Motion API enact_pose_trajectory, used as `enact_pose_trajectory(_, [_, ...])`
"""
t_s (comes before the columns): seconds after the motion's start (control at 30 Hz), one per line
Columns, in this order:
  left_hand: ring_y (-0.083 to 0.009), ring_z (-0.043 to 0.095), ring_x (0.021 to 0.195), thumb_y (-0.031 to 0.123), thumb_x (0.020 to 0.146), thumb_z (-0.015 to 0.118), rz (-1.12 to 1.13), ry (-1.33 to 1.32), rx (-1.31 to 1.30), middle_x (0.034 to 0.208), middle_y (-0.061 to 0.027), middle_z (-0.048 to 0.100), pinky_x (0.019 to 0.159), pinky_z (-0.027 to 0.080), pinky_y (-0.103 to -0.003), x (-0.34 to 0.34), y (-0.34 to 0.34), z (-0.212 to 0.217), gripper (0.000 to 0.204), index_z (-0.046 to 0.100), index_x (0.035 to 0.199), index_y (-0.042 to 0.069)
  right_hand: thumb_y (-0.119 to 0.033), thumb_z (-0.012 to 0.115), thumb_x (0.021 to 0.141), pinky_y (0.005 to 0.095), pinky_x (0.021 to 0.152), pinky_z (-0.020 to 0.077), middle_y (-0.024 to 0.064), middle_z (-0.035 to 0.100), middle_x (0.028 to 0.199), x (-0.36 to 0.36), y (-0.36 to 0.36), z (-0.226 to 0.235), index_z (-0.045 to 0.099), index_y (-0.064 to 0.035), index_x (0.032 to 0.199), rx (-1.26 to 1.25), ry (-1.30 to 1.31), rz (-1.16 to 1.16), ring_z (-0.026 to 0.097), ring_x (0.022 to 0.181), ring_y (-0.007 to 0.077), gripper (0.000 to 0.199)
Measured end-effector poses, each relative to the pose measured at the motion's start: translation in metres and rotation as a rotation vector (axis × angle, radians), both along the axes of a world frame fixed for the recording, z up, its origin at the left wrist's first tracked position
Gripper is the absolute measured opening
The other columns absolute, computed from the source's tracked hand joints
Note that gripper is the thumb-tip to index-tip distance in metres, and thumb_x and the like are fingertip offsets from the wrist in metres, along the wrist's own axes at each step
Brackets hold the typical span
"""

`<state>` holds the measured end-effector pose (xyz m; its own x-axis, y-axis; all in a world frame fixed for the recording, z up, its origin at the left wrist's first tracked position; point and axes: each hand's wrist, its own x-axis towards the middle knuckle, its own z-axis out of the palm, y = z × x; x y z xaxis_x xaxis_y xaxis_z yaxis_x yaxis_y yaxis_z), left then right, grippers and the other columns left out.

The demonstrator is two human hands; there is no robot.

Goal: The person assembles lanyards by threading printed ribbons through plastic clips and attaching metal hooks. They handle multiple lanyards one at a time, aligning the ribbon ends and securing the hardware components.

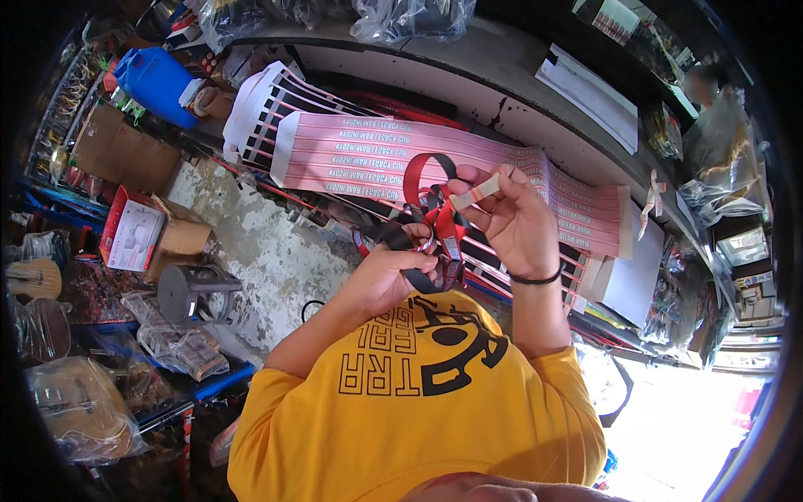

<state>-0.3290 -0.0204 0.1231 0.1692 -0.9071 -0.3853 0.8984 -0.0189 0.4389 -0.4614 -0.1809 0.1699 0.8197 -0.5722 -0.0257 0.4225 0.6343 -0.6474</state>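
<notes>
Red strap is looped up over the pink strips, my right hand pinching its beige tab, my left hand clenched on the black strap; I judge the fitting unfinished.

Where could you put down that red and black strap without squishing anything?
Bare room: the grey shelf top between the plastic bags and the white papers, and the rough concrete patch between the cardboard boxes and the left hand. Crowded: the pink printed strips beneath the right hand holding the strap.
</notes>
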Motion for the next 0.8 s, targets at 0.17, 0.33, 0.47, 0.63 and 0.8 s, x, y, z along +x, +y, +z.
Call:
enact_pose_trajectory(0.17, [-0.0167,0.052,0.073,0.021,0.094,0.057,0.339,0.229,-0.062,0.087,-0.0081,0.055,0.073,0.045,-0.033,0.009,0.001,0.0,0.016,0.051,0.1,0.007,-0.013,0.041,0.098,0.0402,0.089,0.0522,0.0244,0.057,0.118,0.01,0.015,0.007,0.048,-0.0049,0.095,-0.004,0.009,-0.048,0.061,0.107,0.0328,0.011])
enact_pose_trajectory(0.33, [-0.0144,0.05,0.072,0.044,0.095,0.048,0.16,-0.105,-0.085,0.089,-0.0047,0.057,0.07,0.042,-0.029,0.01,0.003,-0.003,0.037,0.054,0.098,0.008,-0.011,0.041,0.098,0.038,0.088,0.0532,0.0236,0.058,0.116,0.01,0.019,0.004,0.048,-0.0041,0.097,-0.064,0.009,0.076,0.063,0.103,0.0311,0.01])
enact_pose_trajectory(0.47, [-0.0113,0.05,0.073,0.046,0.094,0.048,0.022,-0.134,-0.066,0.093,-0.0029,0.058,0.068,0.041,-0.025,0.004,-0.001,0.002,0.044,0.057,0.111,0.006,-0.008,0.041,0.097,0.0347,0.087,0.0538,0.0225,0.059,0.112,0.014,0.026,-0.005,0.049,-0.0032,0.099,-0.052,0.019,0.25,0.064,0.1,0.0281,0.009])
enact_pose_trajectory(0.63, [-0.0089,0.051,0.071,0.028,0.094,0.055,0.017,-0.212,0.028,0.088,-0.0011,0.059,0.064,0.042,-0.023,0.006,-0.004,0.005,0.03,0.06,0.113,0.004,-0.007,0.04,0.097,0.0365,0.086,0.0544,0.0193,0.061,0.106,0.014,0.026,-0.013,0.049,-0.0032,0.1,-0.032,0.001,0.223,0.064,0.101,0.0294,0.01])
enact_pose_trajectory(0.8, [-0.0111,0.052,0.065,0.014,0.088,0.065,0.192,-0.459,0.023,0.08,-0.0029,0.058,0.059,0.043,-0.026,0.01,0.003,0.007,0.016,0.059,0.099,0.004,-0.008,0.037,0.098,0.0394,0.088,0.0546,0.0148,0.062,0.095,-0.002,0.011,-0.019,0.05,-0.0037,0.099,0.047,0.045,0.146,0.063,0.102,0.0327,0.013])
